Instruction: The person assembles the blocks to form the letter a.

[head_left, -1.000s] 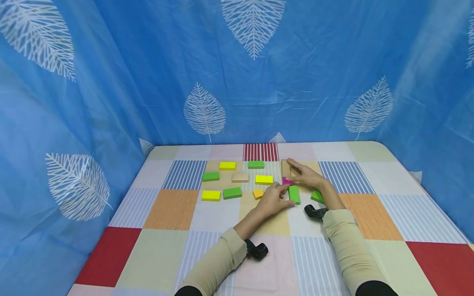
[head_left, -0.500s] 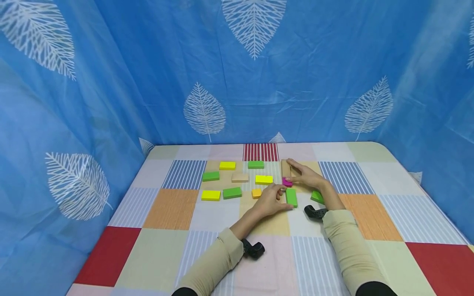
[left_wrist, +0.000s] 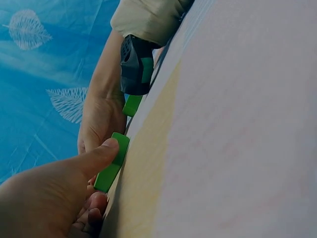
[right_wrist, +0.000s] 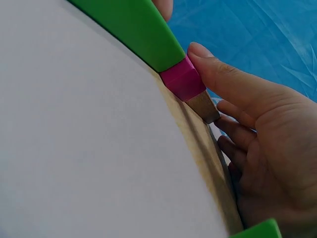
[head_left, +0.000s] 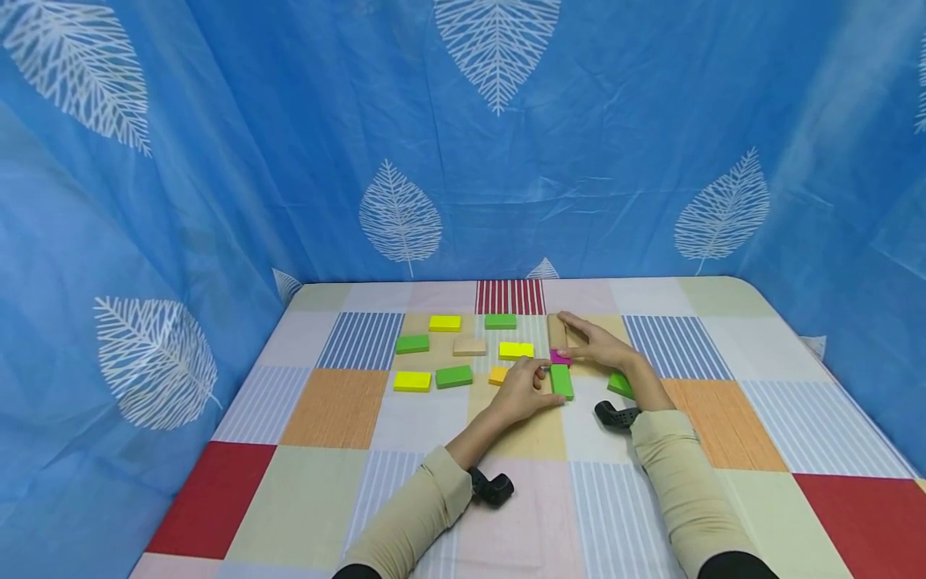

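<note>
My left hand (head_left: pixel 517 393) holds a green block (head_left: pixel 561 382) lengthwise, thumb at its near end and fingertips by its far end. In the left wrist view the thumb lies against that green block (left_wrist: pixel 115 161). Directly beyond it, end to end, is a small magenta block (head_left: pixel 560 358), then a plain wooden block (head_left: pixel 556 330). My right hand (head_left: pixel 596 346) spans these two, thumb on the magenta block and index finger near the wooden block's far end. The right wrist view shows the magenta block (right_wrist: pixel 183 78) against the green one, with the wooden block (right_wrist: pixel 203 106) behind.
Left of the hands lie loose blocks: several yellow and green ones, a wooden block (head_left: pixel 469 347) and a small orange block (head_left: pixel 497 375) beside the left hand. Another green block (head_left: pixel 620 383) lies under the right wrist. A blue leaf-patterned curtain (head_left: pixel 579 201) borders the patchwork-covered table (head_left: pixel 535 515).
My left hand has moved the green block leftward, first a little nearer me and then forward, into line with the magenta block. The right hand stays almost still.
</note>
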The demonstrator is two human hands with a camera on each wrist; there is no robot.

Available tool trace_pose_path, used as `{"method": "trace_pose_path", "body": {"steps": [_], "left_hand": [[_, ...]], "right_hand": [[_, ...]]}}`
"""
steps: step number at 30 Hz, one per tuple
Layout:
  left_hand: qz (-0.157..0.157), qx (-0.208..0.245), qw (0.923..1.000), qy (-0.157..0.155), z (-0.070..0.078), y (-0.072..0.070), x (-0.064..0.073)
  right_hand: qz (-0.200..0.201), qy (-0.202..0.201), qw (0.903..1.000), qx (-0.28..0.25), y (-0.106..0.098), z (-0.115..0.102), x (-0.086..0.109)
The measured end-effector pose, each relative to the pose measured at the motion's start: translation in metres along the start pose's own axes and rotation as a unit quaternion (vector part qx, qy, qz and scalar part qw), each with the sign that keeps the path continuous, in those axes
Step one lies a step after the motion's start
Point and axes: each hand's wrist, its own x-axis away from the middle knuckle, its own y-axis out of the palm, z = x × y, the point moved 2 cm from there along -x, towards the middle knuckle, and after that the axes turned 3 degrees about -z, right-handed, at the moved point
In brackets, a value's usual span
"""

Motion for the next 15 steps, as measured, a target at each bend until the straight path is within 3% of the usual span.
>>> {"method": "trace_pose_path", "body": {"steps": [3,10,15], "left_hand": [[0.003,-0.003,1.0000,0.000,0.000,0.000,0.000],[-0.009,-0.035,0.9993,0.006,0.000,0.000,0.000],[-0.021,-0.030,0.9993,-0.001,0.000,0.001,-0.001]], "right_hand": [[0.003,-0.002,1.0000,0.009,0.001,0.000,0.000],[0.008,0.006,0.9996,0.026,0.000,0.036,-0.014],[0.009,0.007,0.9991,0.041,0.000,0.039,-0.014]]}}
